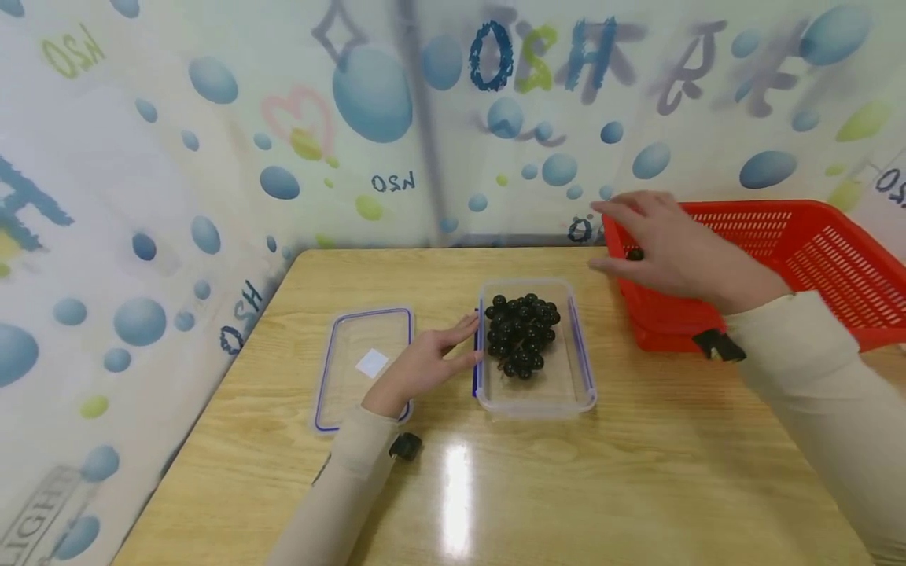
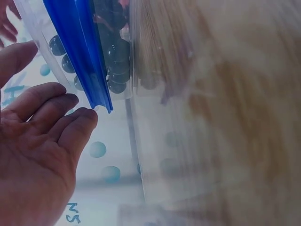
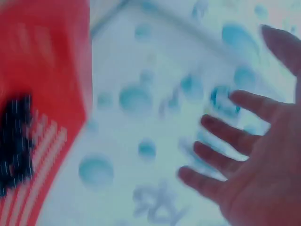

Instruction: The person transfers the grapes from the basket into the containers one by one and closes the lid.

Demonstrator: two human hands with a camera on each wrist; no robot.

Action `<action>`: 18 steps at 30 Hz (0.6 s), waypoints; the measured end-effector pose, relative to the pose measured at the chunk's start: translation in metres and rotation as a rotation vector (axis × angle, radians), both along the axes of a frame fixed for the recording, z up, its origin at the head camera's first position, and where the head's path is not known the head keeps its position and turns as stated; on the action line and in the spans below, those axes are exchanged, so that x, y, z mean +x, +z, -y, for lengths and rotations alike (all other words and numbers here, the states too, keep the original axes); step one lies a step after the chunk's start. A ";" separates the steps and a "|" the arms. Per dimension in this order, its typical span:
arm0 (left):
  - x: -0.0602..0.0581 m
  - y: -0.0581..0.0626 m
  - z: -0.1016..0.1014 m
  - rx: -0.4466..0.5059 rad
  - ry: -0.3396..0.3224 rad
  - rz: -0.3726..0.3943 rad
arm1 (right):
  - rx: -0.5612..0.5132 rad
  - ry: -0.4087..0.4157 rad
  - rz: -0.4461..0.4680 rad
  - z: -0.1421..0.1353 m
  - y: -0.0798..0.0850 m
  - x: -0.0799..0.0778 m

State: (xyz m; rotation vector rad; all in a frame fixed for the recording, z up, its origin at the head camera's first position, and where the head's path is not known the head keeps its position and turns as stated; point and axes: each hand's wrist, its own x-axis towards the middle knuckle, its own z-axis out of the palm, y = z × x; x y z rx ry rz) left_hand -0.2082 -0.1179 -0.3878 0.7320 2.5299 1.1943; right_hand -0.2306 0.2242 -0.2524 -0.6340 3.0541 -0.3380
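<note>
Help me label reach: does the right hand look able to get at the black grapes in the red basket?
Likely yes: the right hand is empty, above the left side of the red basket. Its top is uncovered, and nothing visible blocks the way to the black grapes inside.

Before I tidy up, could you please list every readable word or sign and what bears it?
"O2H" or "OSH", repeated: backdrop.
"LIGH", ending unclear: backdrop, lower left.
Grey letters, backdrop, upper right: too blurred to read surely.
White label on clear lid: no readable text.
</note>
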 end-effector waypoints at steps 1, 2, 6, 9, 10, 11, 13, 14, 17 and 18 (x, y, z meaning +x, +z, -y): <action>0.000 -0.001 0.000 0.003 -0.002 0.000 | 0.027 -0.033 0.015 -0.010 0.007 -0.007; -0.001 -0.001 0.001 0.008 -0.005 0.003 | 0.050 -0.059 0.032 -0.020 0.012 -0.014; -0.001 -0.005 0.000 0.000 -0.021 0.006 | 0.115 -0.111 0.114 -0.062 0.015 -0.042; 0.000 -0.008 -0.001 -0.003 -0.035 0.007 | 0.110 -0.112 0.170 -0.087 0.004 -0.058; 0.000 -0.009 -0.001 -0.003 -0.039 0.010 | 0.097 -0.110 0.186 -0.094 -0.001 -0.063; 0.001 -0.009 -0.002 -0.006 -0.048 0.009 | 0.085 -0.108 0.203 -0.100 -0.006 -0.067; 0.003 -0.011 -0.003 -0.015 -0.067 0.008 | 0.052 -0.104 0.242 -0.110 -0.018 -0.074; 0.004 -0.011 -0.004 -0.018 -0.077 0.008 | 0.037 -0.105 0.263 -0.114 -0.025 -0.077; 0.008 -0.013 -0.006 -0.029 -0.096 0.001 | 0.023 -0.115 0.336 -0.121 -0.042 -0.083; 0.009 -0.013 -0.006 -0.034 -0.095 0.000 | 0.022 -0.118 0.361 -0.122 -0.047 -0.085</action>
